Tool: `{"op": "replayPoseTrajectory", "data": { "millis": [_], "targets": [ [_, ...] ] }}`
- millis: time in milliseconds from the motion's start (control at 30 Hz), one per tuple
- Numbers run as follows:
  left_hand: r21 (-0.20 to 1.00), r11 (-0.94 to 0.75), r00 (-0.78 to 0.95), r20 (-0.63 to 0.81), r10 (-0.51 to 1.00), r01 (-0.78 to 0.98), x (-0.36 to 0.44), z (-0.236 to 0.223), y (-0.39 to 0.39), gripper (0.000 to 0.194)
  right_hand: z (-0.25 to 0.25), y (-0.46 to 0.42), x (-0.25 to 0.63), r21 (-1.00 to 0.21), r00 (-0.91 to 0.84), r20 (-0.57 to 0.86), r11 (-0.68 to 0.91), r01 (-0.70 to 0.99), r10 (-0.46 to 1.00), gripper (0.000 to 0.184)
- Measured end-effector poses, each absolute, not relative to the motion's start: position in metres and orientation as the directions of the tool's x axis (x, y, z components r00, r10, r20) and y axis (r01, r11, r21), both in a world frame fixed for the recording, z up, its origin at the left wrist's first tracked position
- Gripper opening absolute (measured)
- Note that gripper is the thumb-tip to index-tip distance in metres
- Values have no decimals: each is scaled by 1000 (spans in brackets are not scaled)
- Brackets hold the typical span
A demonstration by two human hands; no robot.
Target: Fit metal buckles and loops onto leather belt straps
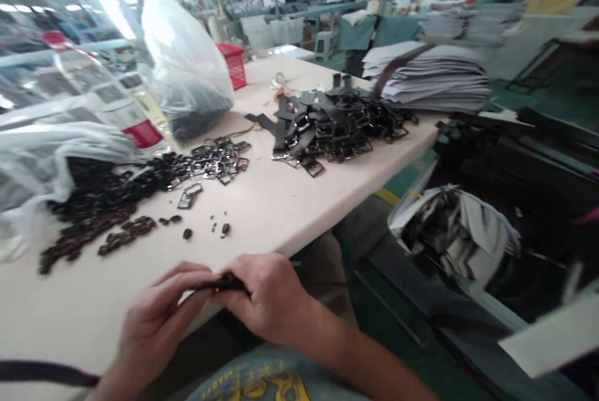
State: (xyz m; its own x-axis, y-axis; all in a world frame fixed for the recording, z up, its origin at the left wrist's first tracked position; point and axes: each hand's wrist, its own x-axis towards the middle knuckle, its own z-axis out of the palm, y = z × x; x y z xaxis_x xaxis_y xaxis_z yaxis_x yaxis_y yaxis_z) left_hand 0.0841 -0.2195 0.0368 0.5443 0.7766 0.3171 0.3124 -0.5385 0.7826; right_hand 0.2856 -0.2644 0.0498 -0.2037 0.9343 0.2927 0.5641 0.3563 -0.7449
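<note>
Closest to us is our shirt front (262, 382), just below both hands. Our left hand (154, 320) pinches one end of a dark strip (219, 284) between thumb and fingers, nearly closed; our right hand (276, 295) curls tightly around its other end. What the fingertips press together is blurred; it may be a small fitting on the strip. If either pinch slackened, the strip could twist or slip off the near table edge, since we hold it right there. A low forward sweep could scatter the loose loop (188, 234) and the tiny bits beside it. The dark band (47, 373) by our left wrist could snag if that arm swung out. Our best room is the bare tabletop (266, 207) between the loose loop and the buckled straps (327, 123); rightward, the table edge slants away above the floor.
</note>
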Motion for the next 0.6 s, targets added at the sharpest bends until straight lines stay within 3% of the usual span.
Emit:
{"op": "replayPoseTrajectory", "data": {
  "millis": [133, 233, 300, 400, 500, 600],
  "targets": [
    [887, -404, 538, 233, 810, 225, 95, 46, -216, 14, 56, -265, 298, -789, -218, 89, 203, 580, 972, 23],
    [972, -165, 445, 76, 892, 166, 95, 44, -216, 18, 56, -266, 301, -757, -221, -21, 129, 640, 975, 18],
    [998, 17, 384, -40, 922, 64, 96, 40, -214, 22, 52, -265, 299, -742, -190, -23, 110, 661, 982, 10],
    [976, 204, 348, -164, 923, -81, 102, 35, -209, 33, 44, -262, 289, -707, -122, 151, 193, 680, 981, 20],
    [953, 246, 320, -180, 930, -177, 109, 33, -204, 41, 36, -256, 277, -589, -78, 405, 325, 740, 911, 28],
    [936, 265, 295, -192, 936, -231, 113, 31, -200, 44, 30, -251, 271, -468, -73, 554, 383, 797, 829, 29]
  ]
}}
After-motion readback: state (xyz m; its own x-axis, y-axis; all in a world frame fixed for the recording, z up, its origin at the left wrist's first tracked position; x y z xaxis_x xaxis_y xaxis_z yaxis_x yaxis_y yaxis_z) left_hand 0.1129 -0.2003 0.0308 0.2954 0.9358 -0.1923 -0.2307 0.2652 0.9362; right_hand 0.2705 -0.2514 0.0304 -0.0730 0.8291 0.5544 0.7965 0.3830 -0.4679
